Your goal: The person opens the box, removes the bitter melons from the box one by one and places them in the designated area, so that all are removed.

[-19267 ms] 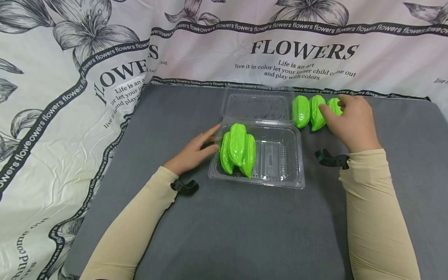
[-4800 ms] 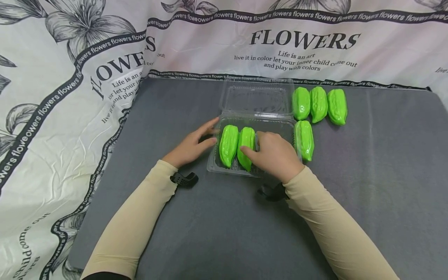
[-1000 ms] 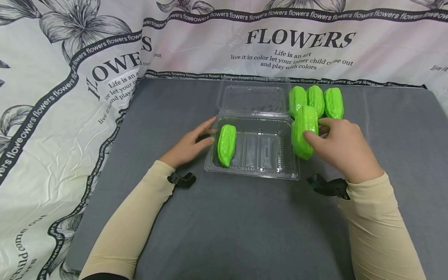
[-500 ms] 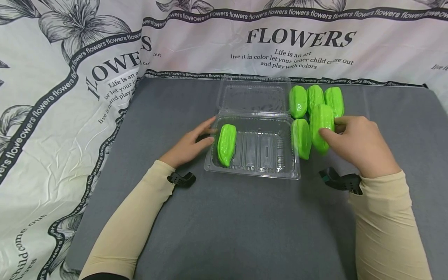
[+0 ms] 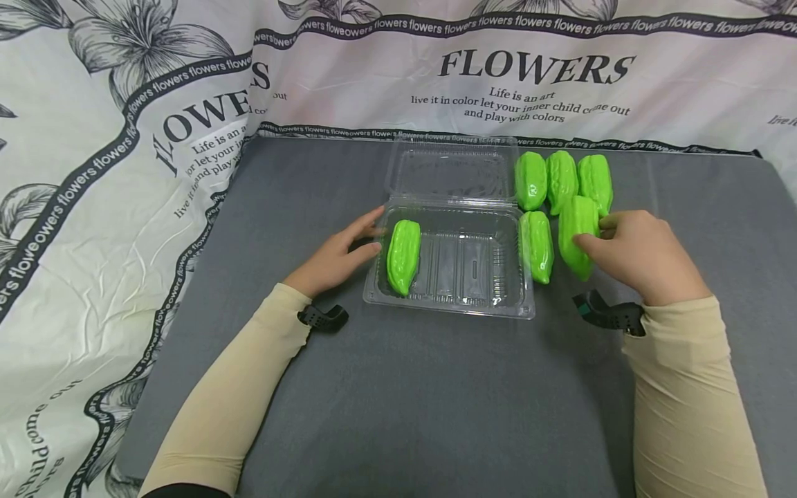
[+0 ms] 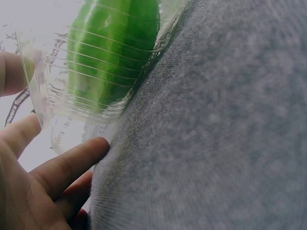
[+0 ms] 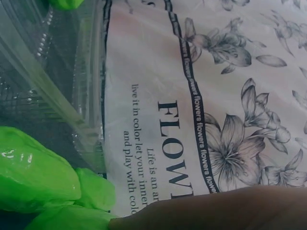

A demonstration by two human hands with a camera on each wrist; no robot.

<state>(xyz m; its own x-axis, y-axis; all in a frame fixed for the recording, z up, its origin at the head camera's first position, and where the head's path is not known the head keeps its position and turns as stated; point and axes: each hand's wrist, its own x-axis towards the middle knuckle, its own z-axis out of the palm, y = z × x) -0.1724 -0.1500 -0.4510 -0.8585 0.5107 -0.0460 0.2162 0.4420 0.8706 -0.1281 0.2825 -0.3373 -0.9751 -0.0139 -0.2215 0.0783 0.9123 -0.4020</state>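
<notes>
My right hand (image 5: 647, 256) pinches a glossy green ridged star fruit (image 5: 578, 232) between thumb and fingers, to the right of the clear plastic box. One star fruit (image 5: 404, 257) lies inside at the left end of this hinged clamshell box (image 5: 476, 266). My left hand (image 5: 339, 263) rests at the box's left side with fingers extended; the left wrist view shows its fingers (image 6: 72, 163) spread by the clear wall and the star fruit (image 6: 115, 52) through the plastic. In the right wrist view, part of a finger (image 7: 206, 206) shows beside green fruit (image 7: 36, 170).
The box's lid (image 5: 453, 169) lies folded back behind it. Three star fruits stand in a row right of the lid, the middle one (image 5: 562, 181) among them. Another star fruit (image 5: 538, 247) lies against the box's right side. A flower-print cloth (image 5: 349, 90) rises behind the grey table (image 5: 398, 408).
The box held three star fruits earlier and holds one now. My right hand has carried a fruit rightward out of the box, then slightly nearer. My left hand has stayed in place.
</notes>
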